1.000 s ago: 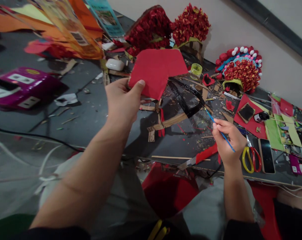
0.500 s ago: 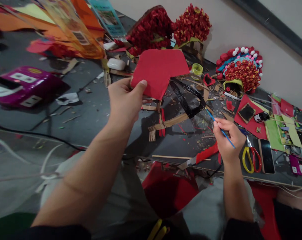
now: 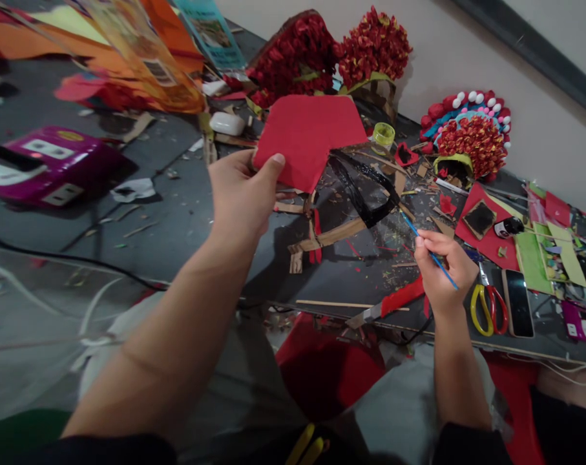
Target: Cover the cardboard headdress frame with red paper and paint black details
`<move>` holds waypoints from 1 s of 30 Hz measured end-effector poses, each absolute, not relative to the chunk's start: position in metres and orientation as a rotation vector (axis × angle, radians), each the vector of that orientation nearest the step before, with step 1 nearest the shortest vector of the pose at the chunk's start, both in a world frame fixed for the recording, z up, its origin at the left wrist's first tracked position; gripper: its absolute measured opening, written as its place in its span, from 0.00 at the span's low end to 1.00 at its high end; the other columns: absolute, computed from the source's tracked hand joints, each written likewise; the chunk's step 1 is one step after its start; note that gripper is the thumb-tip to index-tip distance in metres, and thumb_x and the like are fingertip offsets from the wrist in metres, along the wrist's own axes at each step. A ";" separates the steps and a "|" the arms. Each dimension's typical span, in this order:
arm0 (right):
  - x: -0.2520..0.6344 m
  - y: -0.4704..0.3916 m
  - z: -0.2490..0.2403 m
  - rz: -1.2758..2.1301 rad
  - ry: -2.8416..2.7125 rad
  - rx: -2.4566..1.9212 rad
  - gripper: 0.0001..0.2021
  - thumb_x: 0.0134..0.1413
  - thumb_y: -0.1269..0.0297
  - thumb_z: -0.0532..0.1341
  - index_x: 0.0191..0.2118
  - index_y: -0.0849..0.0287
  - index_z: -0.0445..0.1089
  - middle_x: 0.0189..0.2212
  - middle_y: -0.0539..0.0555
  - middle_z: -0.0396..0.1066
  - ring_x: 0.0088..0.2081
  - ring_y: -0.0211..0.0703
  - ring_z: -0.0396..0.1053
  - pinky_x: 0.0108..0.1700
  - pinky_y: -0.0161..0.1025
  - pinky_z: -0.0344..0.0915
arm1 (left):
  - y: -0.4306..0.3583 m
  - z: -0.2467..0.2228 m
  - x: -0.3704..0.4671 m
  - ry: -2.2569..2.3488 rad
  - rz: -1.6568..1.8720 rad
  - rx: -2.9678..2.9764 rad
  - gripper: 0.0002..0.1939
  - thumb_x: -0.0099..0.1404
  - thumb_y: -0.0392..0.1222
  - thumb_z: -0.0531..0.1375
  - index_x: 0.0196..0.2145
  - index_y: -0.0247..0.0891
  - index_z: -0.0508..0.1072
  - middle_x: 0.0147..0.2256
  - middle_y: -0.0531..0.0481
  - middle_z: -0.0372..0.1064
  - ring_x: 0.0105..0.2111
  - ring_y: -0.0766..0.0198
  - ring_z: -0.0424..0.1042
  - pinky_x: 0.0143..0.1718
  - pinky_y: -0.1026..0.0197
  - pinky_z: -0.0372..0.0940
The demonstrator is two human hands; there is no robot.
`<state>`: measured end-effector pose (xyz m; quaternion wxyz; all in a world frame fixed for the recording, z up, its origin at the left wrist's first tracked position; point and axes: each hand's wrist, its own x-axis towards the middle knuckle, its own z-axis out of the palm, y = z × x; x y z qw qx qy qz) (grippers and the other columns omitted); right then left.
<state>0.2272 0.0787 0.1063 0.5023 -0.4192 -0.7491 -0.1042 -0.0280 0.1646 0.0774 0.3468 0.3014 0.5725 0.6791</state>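
Observation:
My left hand (image 3: pixel 247 190) grips the left edge of a red cardboard piece (image 3: pixel 312 135), its thumb on top. From this piece's right side extends a glossy black loop-shaped frame (image 3: pixel 363 190), joined to a bare brown cardboard strip (image 3: pixel 334 236) below. In my right hand (image 3: pixel 445 265), a thin blue paintbrush (image 3: pixel 431 253) is pinched between thumb and fingers. Its tip meets, or nearly meets, the right end of the black frame. Where my left fingers lie under the red piece they are hidden.
A red-handled knife (image 3: pixel 389 303), scissors (image 3: pixel 489 307) and a phone (image 3: pixel 519 303) lie by the front edge. A small black bottle (image 3: pixel 509 227) rests on red card. Red flower-covered pieces (image 3: pixel 375 48) stand along the wall. At left sits a purple power socket block (image 3: pixel 50 165); scraps litter the table.
Almost nothing differs. The brush and my right hand have shifted very slightly, and the whole view has moved a touch. My left hand keeps its grip on the red piece.

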 end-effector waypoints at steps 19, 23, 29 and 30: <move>0.233 0.072 0.118 -0.197 -1.870 -1.073 0.08 0.55 0.75 0.63 0.30 0.55 0.66 0.31 0.49 0.79 0.32 0.37 0.79 0.36 0.34 0.77 | 0.169 0.067 -0.035 1.439 1.755 0.820 0.05 0.58 0.36 0.61 0.32 0.30 0.73 0.24 0.52 0.69 0.25 0.63 0.74 0.35 0.52 0.77; 0.233 0.072 0.117 -0.130 -1.811 -1.084 0.07 0.55 0.74 0.64 0.31 0.55 0.68 0.32 0.48 0.80 0.34 0.38 0.80 0.38 0.35 0.78 | 0.168 0.069 -0.034 1.424 1.754 0.830 0.05 0.58 0.36 0.61 0.32 0.30 0.73 0.23 0.54 0.69 0.21 0.67 0.72 0.31 0.57 0.77; 0.244 0.079 0.109 0.042 -1.772 -1.129 0.06 0.56 0.70 0.65 0.30 0.55 0.68 0.34 0.50 0.81 0.36 0.40 0.80 0.40 0.38 0.78 | 0.168 0.074 -0.030 1.483 1.736 0.781 0.05 0.58 0.35 0.59 0.32 0.29 0.73 0.24 0.52 0.70 0.22 0.63 0.74 0.33 0.52 0.77; 0.247 0.080 0.108 0.076 -1.766 -1.138 0.06 0.56 0.69 0.65 0.30 0.56 0.68 0.34 0.50 0.81 0.36 0.40 0.80 0.40 0.38 0.78 | 0.168 0.074 -0.030 1.485 1.735 0.786 0.05 0.58 0.35 0.59 0.32 0.30 0.73 0.23 0.52 0.70 0.22 0.62 0.74 0.33 0.51 0.77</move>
